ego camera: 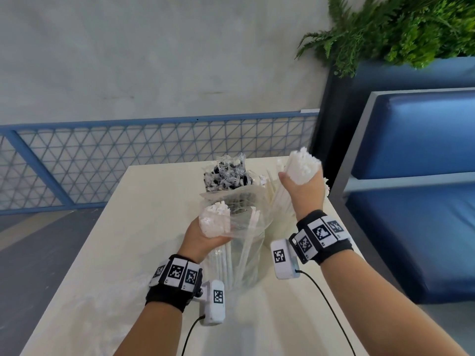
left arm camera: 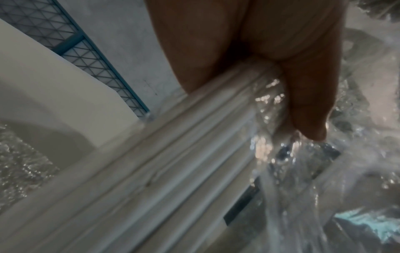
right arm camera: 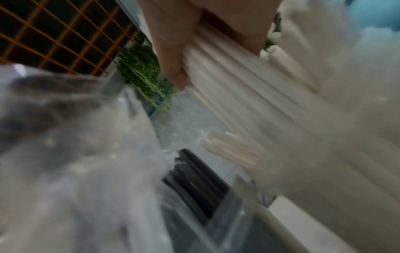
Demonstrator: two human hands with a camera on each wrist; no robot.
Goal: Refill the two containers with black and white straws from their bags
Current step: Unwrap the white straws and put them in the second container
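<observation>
My left hand (ego camera: 205, 233) grips the clear plastic bag (ego camera: 241, 242) of white straws near its top, with straw ends (ego camera: 214, 214) sticking up above my fingers. In the left wrist view my fingers (left arm camera: 303, 95) wrap the straws (left arm camera: 173, 154) through crinkled plastic. My right hand (ego camera: 303, 186) holds a thick bundle of white straws (ego camera: 304, 167) raised above the far right of the table (ego camera: 128, 253); its fingers (right arm camera: 173, 56) curl round the bundle (right arm camera: 227, 71). Behind the bag stand black straws (ego camera: 226, 176) in clear wrappers, seen again as black straws (right arm camera: 194, 179) in a clear container (right arm camera: 229, 214). More white straws (ego camera: 276, 199) stand under my right hand.
The cream table's far edge meets a blue mesh railing (ego camera: 102, 165). A blue padded bench (ego camera: 416, 191) runs close along the table's right side, with green plants (ego camera: 390, 29) above it. Bare tabletop lies to the left and near me.
</observation>
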